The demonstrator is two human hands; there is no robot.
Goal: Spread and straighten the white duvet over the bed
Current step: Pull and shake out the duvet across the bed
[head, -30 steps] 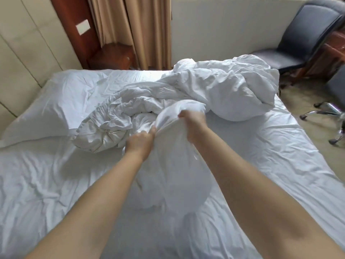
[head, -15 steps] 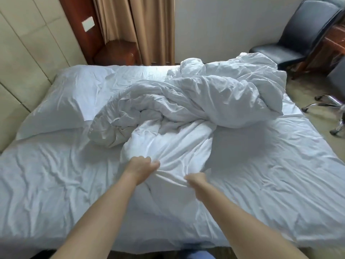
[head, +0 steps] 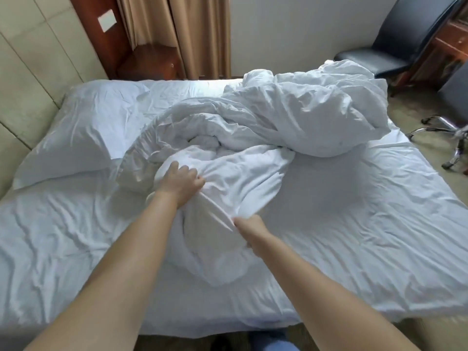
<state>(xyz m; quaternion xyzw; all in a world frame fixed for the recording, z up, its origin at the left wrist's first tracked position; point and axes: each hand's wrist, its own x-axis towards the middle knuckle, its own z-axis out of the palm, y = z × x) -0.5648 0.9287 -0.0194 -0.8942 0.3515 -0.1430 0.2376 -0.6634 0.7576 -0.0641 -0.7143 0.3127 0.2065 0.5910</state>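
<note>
The white duvet (head: pixel 291 117) lies bunched in a crumpled heap across the middle and far right of the bed (head: pixel 367 236). A loose fold of it trails toward the near edge between my arms. My left hand (head: pixel 181 182) grips a bunch of that fold at its left side, fingers curled into the cloth. Lower and to the right, my right hand (head: pixel 249 228) pinches an edge of the same fold, and the cloth is drawn taut between the two hands.
A white pillow (head: pixel 83 130) lies at the left by the padded headboard (head: pixel 22 79). A wooden nightstand (head: pixel 147 62) and beige curtain (head: pixel 200 34) stand beyond the bed. A black chair (head: pixel 395 39) and a swivel chair base (head: pixel 448 138) are on the floor at right.
Both hands pulled the duvet fold from the heap toward the near edge. Since then my left hand has reached back up the fold and my right hand has drawn its edge tight.
</note>
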